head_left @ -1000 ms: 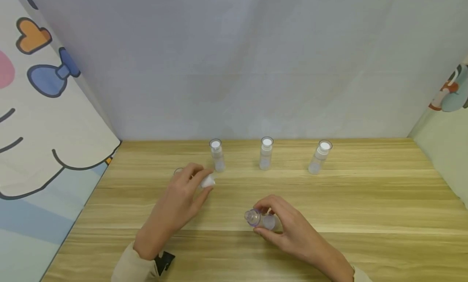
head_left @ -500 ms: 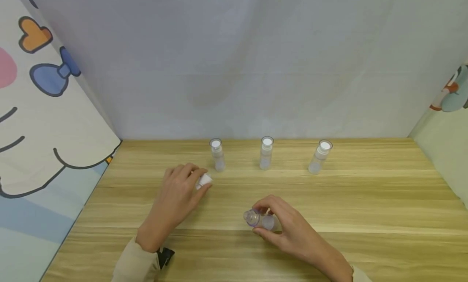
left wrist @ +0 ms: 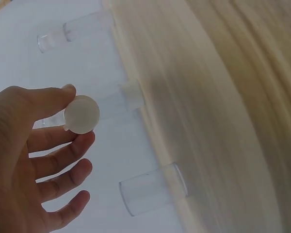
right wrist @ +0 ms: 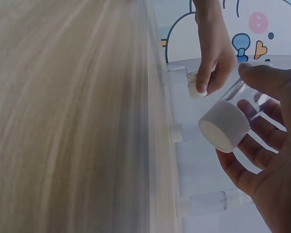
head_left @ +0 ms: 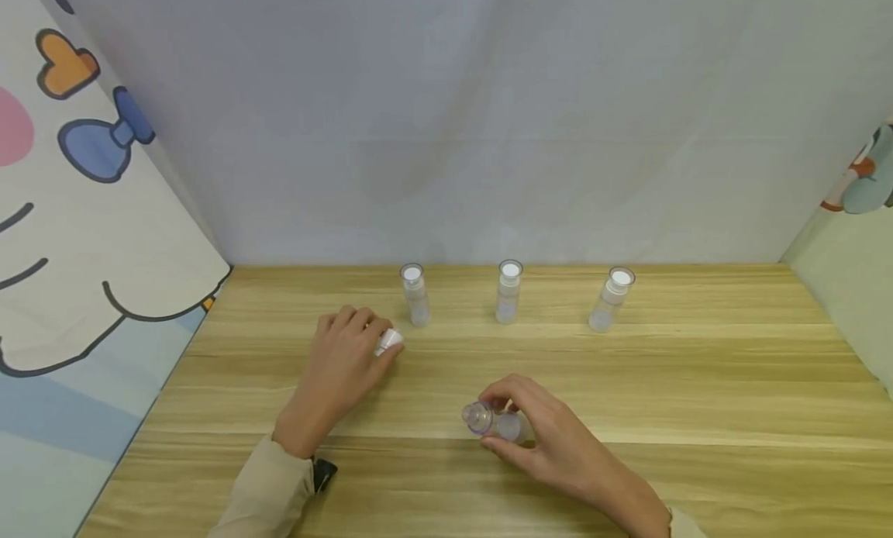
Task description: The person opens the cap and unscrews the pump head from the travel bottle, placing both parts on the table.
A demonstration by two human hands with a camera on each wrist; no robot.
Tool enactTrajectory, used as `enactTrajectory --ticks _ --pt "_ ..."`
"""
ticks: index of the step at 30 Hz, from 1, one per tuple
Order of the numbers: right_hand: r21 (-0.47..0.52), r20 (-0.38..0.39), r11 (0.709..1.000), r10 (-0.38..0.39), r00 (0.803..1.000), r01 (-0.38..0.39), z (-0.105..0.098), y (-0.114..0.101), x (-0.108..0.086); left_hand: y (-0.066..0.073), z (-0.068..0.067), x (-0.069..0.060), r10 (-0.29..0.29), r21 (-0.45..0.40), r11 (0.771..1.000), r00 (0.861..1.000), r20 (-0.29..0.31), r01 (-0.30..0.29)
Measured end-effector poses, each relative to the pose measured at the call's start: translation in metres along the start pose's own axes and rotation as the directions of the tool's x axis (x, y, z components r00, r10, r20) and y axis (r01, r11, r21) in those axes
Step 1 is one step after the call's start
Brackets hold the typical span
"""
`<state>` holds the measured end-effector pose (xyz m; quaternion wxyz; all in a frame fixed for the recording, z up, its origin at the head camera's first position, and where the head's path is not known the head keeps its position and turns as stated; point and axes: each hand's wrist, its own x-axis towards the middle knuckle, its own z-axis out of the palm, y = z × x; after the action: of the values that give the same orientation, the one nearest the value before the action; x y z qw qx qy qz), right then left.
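Note:
My left hand (head_left: 342, 367) pinches a small white pump head (head_left: 389, 341) between thumb and fingertips, above the left part of the table. Its round white end (left wrist: 81, 114) faces the camera in the left wrist view. Lower and to the right, my right hand (head_left: 551, 437) grips a clear bottle (head_left: 509, 425) with its open neck tilted to the left. The white base (right wrist: 225, 126) of this bottle shows in the right wrist view. A clear cylindrical cover (left wrist: 153, 189) stands near my left hand; in the head view the hand hides it.
Three clear bottles with white tops stand upright in a row at the back: a left one (head_left: 416, 298), a middle one (head_left: 508, 294) and a right one (head_left: 609, 301). Behind the wooden table (head_left: 698, 398) hangs a pale cloth (head_left: 488, 135). A cartoon-printed sheet (head_left: 125, 236) borders the left side.
My left hand has shifted slightly left with the pump head, which is now more covered by the fingers. The clear rim beside that hand has gone out of sight. My right hand has barely moved.

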<state>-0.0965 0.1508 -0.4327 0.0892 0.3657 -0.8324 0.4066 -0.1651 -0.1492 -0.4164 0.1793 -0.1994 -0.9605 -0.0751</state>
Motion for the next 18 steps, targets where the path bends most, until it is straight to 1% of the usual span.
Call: enactTrajectory --ticks 5,9,14,18 --pt "0.003 -0.001 1.000 -0.009 1.000 0.009 0.000 0.001 0.000 -0.003 0.006 0.003 -0.025 0.018 1.000 0.998 0.049 0.024" --pt "0.004 -0.001 1.000 -0.010 1.000 0.010 0.000 0.001 0.000 -0.006 0.010 0.004 -0.039 0.024 0.999 0.996 0.075 0.037" --pt "0.007 0.003 1.000 -0.004 1.000 0.004 0.001 0.002 0.000 -0.009 0.014 0.003 -0.048 0.031 0.998 0.995 0.086 0.046" --pt "0.008 0.009 1.000 -0.001 1.000 0.001 0.002 0.002 -0.001 -0.011 0.018 0.002 -0.059 0.044 0.997 0.995 0.080 0.056"
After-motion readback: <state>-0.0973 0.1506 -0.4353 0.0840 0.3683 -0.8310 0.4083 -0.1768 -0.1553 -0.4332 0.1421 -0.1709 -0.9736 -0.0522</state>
